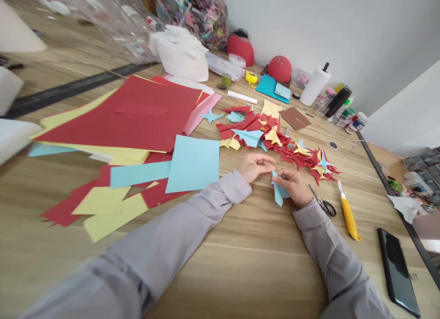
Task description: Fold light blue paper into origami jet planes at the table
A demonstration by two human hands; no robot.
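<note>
A small folded piece of light blue paper (279, 195) is in my hands, just above the wooden table. My right hand (293, 185) pinches it between thumb and fingers, and part of the paper is hidden behind them. At its upper tip, the fingertips of my left hand (255, 167) are pressed together on the paper. Beyond my hands lies a pile of red, yellow and blue folded paper pieces (252, 124), including a blue paper plane (249, 136). Several small red folded stars (287, 156) spread to the right of it.
Left of my hands are a blue sheet (194, 163), a large red sheet (137, 112) and yellow strips (115, 218). To the right lie scissors (325, 204), a yellow utility knife (349, 213) and a black phone (397, 268). Bottles (315, 86) and a tape measure (251, 77) stand behind.
</note>
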